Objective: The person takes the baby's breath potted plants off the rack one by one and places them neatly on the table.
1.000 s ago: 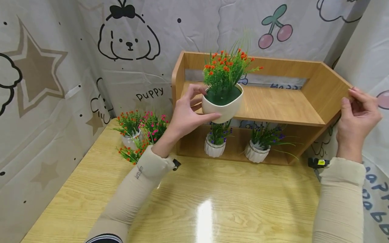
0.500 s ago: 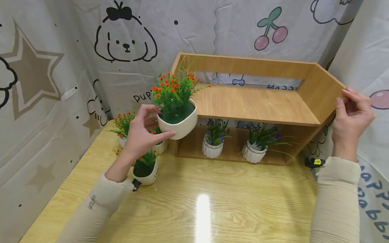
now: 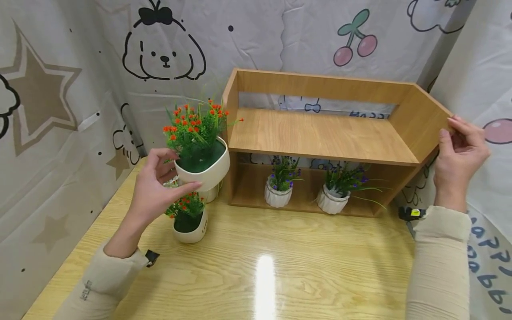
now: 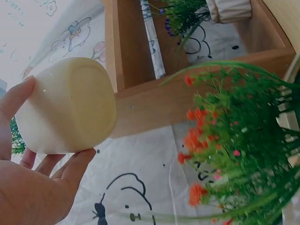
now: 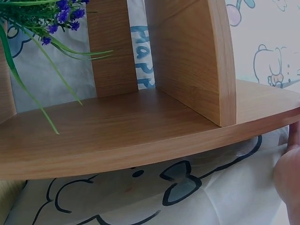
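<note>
My left hand (image 3: 154, 191) grips a white flowerpot (image 3: 206, 171) of orange-flowered artificial plant, thumb on the near side and fingers on the left. In the left wrist view the held pot's bottom (image 4: 91, 105) shows. The pot is raised left of the wooden shelf (image 3: 320, 133), overlapping the plants behind it. At the shelf's right side panel, my right hand (image 3: 462, 158) pinches the front edge. Just below the held pot stands another orange-flowered pot (image 3: 191, 229) on the table. Behind, a further white pot (image 3: 211, 194) is mostly hidden.
On the lower shelf stand two ribbed white pots, one purple-flowered pot (image 3: 278, 193) at the middle-left and another purple-flowered pot (image 3: 333, 200) further right. The upper board (image 3: 320, 133) lies above them. A patterned curtain (image 3: 248, 44) hangs behind the table (image 3: 304, 266).
My left hand has carried the orange-flowered pot from in front of the upper board leftward and down, off to the shelf's left. The right hand stays at the side panel.
</note>
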The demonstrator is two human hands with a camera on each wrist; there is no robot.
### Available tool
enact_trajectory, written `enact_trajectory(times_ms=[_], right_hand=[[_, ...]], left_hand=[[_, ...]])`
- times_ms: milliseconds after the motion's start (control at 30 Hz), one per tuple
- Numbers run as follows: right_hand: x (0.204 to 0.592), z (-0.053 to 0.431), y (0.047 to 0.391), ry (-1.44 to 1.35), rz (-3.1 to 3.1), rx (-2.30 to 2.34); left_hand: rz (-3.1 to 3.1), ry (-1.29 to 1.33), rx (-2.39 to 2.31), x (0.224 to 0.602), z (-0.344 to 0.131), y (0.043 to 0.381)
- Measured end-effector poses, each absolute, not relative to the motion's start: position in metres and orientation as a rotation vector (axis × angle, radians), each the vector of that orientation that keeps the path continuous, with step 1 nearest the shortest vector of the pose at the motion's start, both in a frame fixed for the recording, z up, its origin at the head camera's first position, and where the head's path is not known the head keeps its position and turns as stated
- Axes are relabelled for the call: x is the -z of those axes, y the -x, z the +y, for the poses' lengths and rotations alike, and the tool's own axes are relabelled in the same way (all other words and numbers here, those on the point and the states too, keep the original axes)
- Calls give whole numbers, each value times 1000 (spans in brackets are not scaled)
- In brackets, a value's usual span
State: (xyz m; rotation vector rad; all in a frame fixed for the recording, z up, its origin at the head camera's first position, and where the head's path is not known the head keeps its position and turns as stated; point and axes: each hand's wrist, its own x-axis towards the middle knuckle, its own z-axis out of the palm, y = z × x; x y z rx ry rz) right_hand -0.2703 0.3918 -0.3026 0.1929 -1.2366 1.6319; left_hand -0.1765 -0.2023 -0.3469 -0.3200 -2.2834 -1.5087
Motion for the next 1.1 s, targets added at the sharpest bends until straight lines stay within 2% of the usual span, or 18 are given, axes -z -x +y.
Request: enact_trajectory(times_ms=[833, 1100], right_hand=[[303, 389, 272, -196, -1246, -1628], [302, 386, 267, -144, -1324, -1553]], left_hand=[[-2129, 95, 1417, 355, -277, 157], [-2175, -29, 1391, 362, -298, 161]])
